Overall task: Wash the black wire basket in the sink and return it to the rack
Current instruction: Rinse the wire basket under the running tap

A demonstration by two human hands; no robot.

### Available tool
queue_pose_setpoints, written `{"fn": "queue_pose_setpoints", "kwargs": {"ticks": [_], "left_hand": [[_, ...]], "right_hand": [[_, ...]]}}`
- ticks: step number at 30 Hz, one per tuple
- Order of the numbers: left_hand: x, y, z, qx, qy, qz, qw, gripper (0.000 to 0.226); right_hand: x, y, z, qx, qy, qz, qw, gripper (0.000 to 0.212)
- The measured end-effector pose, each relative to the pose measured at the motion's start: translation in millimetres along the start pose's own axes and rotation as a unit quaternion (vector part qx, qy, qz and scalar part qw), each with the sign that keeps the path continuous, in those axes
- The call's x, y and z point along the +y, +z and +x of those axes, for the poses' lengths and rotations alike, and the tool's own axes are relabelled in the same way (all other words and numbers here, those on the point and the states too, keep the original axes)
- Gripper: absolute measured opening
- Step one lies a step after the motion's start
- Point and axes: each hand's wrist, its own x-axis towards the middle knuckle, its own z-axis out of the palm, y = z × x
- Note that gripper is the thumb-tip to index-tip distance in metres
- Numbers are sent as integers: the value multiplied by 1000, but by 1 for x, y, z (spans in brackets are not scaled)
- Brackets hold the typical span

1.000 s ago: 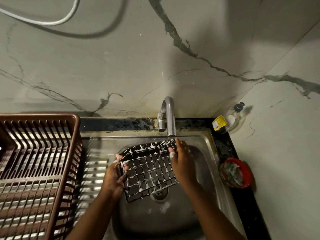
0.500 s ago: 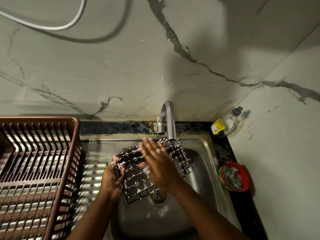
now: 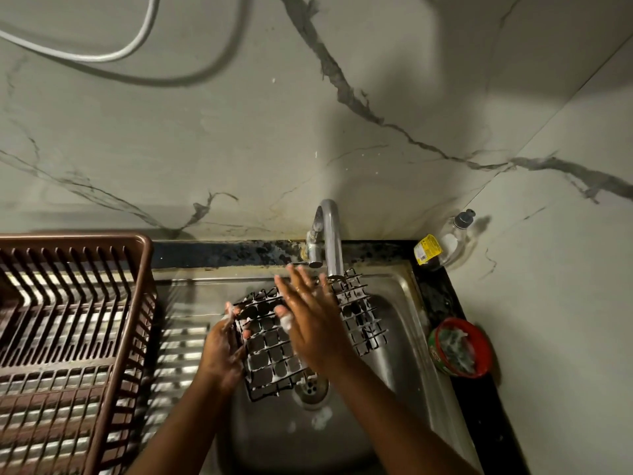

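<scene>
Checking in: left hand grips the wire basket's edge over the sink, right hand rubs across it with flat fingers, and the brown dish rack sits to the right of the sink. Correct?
Not quite. The brown dish rack sits to the left of the sink, not the right, as the head view shows. The rest holds: the left hand grips the wire basket at its edge, and the right hand lies across it with flat fingers.

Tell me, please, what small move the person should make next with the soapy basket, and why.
Probably open the tap to rinse. The black wire basket carries white foam, the left hand grips its edge over the sink, and the right hand lies open, fingers near the spout; no water seems to be running.
</scene>
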Motion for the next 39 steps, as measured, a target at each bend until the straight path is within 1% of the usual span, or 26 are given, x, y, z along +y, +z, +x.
{"fn": "queue_pose_setpoints", "kwargs": {"ticks": [1,3,5,6,7,10,11,13,15,16,17,20,23,24,25,27,29,30,32,33,34,35,36,37,38,39], "left_hand": [[8,8,-13,-1,7,-6,1000,74],[9,13,-18,-10,15,-3,1000,41],[8,19,-20,-9,18,0,1000,23],[8,22,-22,-5,22,2,1000,22],[7,25,-25,-4,24,1,1000,21],[7,34,-32,-7,17,0,1000,23],[7,36,-33,-9,12,-2,1000,24],[6,38,-35,-15,9,0,1000,24],[7,36,-36,-19,11,0,1000,24],[7,33,-35,-18,13,-1,1000,23],[7,31,-34,-17,12,0,1000,23],[7,24,-31,-19,12,4,1000,22],[7,25,-33,-8,7,5,1000,23],[7,27,-34,-4,7,10,1000,24],[8,28,-34,-1,7,15,1000,24],[7,31,-35,1,8,13,1000,24],[7,33,-36,0,11,12,1000,23],[7,35,-37,0,11,15,1000,23],[9,37,-38,-3,16,17,1000,24],[10,37,-39,-3,17,18,1000,24],[10,35,-36,-2,17,16,1000,24],[10,34,-34,-1,18,15,1000,25],[10,33,-32,0,16,11,1000,25],[11,33,-31,0,17,7,1000,24],[9,34,-28,-6,18,1,1000,23],[8,35,-27,-4,23,-2,1000,23]], "right_hand": [[14,0,4,8,19,-19,1000,51],[43,-3,10,21,105,-38,994,50],[58,-6,13,13,188,-33,982,67],[57,-6,13,13,204,-29,978,71],[53,-5,12,29,197,-24,980,68],[27,-6,9,103,112,77,985,39],[16,-9,9,120,94,136,979,31],[4,-13,12,171,137,237,947,19],[-2,-23,18,206,247,326,889,10],[-3,-30,22,207,294,404,841,6],[-2,-39,25,190,325,504,778,3],[6,-65,23,142,341,701,610,18],[7,-77,19,54,370,819,436,25],[7,-76,22,26,396,825,402,26],[7,-74,26,9,419,825,379,27],[7,-69,35,2,446,816,367,23],[6,-65,40,3,433,825,364,14],[7,-63,39,5,411,841,352,8],[14,-61,35,4,367,873,322,33],[17,-61,34,-6,350,884,312,40],[18,-62,33,-18,338,887,313,39],[16,-64,32,-27,344,875,340,29],[13,-64,32,-26,372,843,387,13],[7,-61,29,-17,378,801,464,7],[0,-56,23,16,372,711,596,18],[-7,-47,14,65,328,590,735,24]]}}
